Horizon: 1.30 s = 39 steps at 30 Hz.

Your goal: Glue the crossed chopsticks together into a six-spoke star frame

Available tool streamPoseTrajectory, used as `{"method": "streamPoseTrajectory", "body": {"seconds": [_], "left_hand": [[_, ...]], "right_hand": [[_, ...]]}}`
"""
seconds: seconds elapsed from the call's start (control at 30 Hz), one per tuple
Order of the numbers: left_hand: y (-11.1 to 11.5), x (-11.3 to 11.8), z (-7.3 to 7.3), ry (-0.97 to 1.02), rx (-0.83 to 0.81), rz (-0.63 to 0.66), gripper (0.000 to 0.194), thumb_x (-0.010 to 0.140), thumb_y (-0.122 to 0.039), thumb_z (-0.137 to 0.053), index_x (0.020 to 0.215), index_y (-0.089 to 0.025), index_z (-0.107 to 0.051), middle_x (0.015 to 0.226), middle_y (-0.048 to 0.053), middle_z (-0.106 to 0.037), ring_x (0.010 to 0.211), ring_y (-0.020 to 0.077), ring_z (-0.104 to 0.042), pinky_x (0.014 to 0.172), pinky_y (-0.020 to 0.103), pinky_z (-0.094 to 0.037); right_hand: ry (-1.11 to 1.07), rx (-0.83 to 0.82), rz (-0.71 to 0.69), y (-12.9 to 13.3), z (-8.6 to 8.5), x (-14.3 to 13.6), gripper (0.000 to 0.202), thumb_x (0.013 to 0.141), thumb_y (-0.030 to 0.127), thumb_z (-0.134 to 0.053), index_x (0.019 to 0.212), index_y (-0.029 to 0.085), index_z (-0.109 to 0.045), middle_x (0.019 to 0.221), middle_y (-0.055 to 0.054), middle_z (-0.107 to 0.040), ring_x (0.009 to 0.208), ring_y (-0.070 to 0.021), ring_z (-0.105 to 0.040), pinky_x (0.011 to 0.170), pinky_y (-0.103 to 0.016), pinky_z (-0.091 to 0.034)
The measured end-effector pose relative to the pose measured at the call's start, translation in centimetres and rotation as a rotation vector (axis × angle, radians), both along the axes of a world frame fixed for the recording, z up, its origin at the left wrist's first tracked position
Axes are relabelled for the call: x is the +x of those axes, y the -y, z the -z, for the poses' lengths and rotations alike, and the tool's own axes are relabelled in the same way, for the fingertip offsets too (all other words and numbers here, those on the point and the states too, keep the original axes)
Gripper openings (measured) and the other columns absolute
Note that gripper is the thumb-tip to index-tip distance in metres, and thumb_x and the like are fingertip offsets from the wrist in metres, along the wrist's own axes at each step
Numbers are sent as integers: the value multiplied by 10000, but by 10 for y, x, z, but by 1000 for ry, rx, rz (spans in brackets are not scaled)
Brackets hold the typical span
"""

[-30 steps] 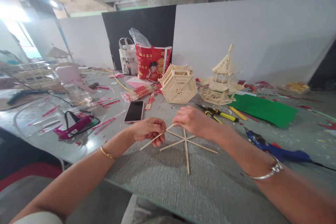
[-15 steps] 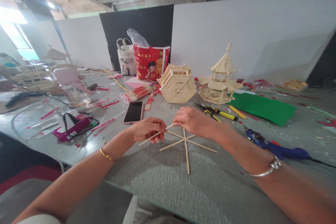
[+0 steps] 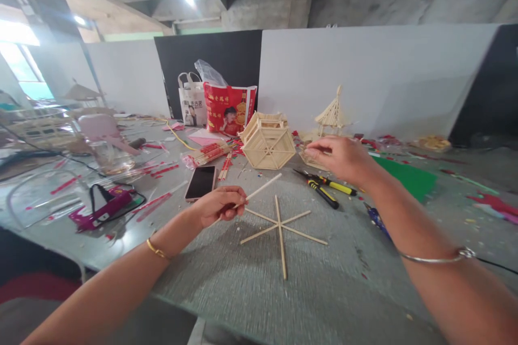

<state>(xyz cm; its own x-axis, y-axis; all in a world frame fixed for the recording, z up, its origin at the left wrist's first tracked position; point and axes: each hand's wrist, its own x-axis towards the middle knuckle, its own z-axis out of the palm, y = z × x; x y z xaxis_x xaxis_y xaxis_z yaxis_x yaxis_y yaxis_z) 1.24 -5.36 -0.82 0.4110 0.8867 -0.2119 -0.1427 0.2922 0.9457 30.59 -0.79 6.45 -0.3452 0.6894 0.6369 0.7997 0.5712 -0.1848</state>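
My left hand [image 3: 226,203] is closed around a thin wooden stick [image 3: 264,186], which slants up to the right above the table. Below and right of it, a six-armed star of wooden sticks [image 3: 279,223] lies flat on the table. My right hand [image 3: 340,157] is raised over the right side, its fingers bent and slightly apart, with nothing visible in them. It covers part of a stick pagoda model [image 3: 334,113]. Near it lie black-and-yellow pliers [image 3: 324,191]. A hexagonal stick model [image 3: 269,148] rests tilted behind the star.
A phone [image 3: 201,182] lies beyond my left hand, near packs of sticks [image 3: 208,154]. Further back stand a red bag [image 3: 226,108] and a white bag [image 3: 193,105]. A green sheet [image 3: 408,175], a blue glue gun [image 3: 378,221] and a purple tool [image 3: 101,207] lie around.
My right hand has let go of the stick's end and moved right, toward the pagoda model. My left hand still holds the stick. The view has tilted up slightly.
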Motion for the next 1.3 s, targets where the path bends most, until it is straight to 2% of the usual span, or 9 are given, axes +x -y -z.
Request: {"method": "streamPoseTrajectory", "body": {"seconds": [0.17, 0.27, 0.43, 0.63, 0.77, 0.87, 0.97, 1.13, 1.3], "left_hand": [[-5, -5, -2, 126, -59, -149, 70, 732, -125, -622, 688, -114, -568, 542, -7, -572, 359, 19, -427, 326, 94, -308], [-6, -6, -3, 183, -89, -195, 74, 769, -97, -581, 699, -108, -557, 551, -10, -554, 360, 5, -394, 323, 81, -283], [-8, -10, -2, 247, -86, -182, 106, 781, -116, -572, 680, -108, -543, 536, -20, -519, 330, -9, -313, 293, 78, -206], [-11, -13, 4, 265, -40, -156, 61, 738, -122, -615, 703, -102, -569, 542, -16, -529, 337, -1, -336, 297, 85, -211], [-9, -10, 3, 258, -18, -159, 71, 730, -138, -627, 700, -95, -578, 535, -14, -536, 331, -5, -318, 296, 88, -199], [-8, -9, 1, 257, 3, -162, 55, 726, -128, -627, 711, -90, -590, 534, -13, -544, 334, -5, -318, 298, 87, -192], [-8, -7, 1, 256, 13, -165, 47, 714, -117, -631, 721, -83, -599, 535, -8, -554, 334, -5, -319, 299, 88, -192], [-6, -4, 0, 249, 16, -172, 74, 688, -112, -651, 701, -94, -580, 529, -12, -553, 331, -7, -315, 304, 92, -181], [-3, -2, -2, 252, 46, -176, 132, 671, -128, -687, 696, -115, -557, 531, -19, -553, 337, 2, -331, 313, 104, -178]], "right_hand": [[8, -7, 50, 0, 1, 1, 264, 856, 370, -547, 920, 194, -733, 938, -96, -718, 830, -238, -662, 723, -360, -486], [26, -26, 59, 0, 1, 2, 282, 856, 373, -531, 931, 188, -731, 953, -103, -717, 836, -249, -658, 726, -370, -480], [50, -61, 133, -4, 0, 11, 300, 856, 402, -526, 934, 200, -734, 958, -97, -718, 855, -259, -653, 719, -362, -464], [129, -208, 177, -32, 17, 20, 269, 836, 380, -546, 849, 196, -741, 852, -87, -720, 799, -253, -645, 671, -336, -435], [-21, -361, 78, -39, 28, 12, 125, 756, 280, -628, 729, 206, -725, 746, -59, -709, 753, -228, -634, 686, -324, -444], [-370, -586, -148, -31, 34, -10, 49, 723, 245, -689, 731, 200, -706, 745, -43, -710, 723, -181, -636, 692, -289, -482], [-615, -757, -328, -22, 38, -46, 127, 784, 305, -675, 816, 183, -682, 795, -49, -713, 692, -145, -642, 678, -276, -520], [-832, -876, -495, -21, 37, -100, 271, 809, 413, -684, 745, 155, -630, 743, -44, -677, 596, -97, -595, 591, -231, -522], [-981, -892, -525, -30, 35, -117, 289, 726, 367, -774, 660, 158, -586, 597, 14, -597, 501, -67, -523, 499, -188, -478]]}}
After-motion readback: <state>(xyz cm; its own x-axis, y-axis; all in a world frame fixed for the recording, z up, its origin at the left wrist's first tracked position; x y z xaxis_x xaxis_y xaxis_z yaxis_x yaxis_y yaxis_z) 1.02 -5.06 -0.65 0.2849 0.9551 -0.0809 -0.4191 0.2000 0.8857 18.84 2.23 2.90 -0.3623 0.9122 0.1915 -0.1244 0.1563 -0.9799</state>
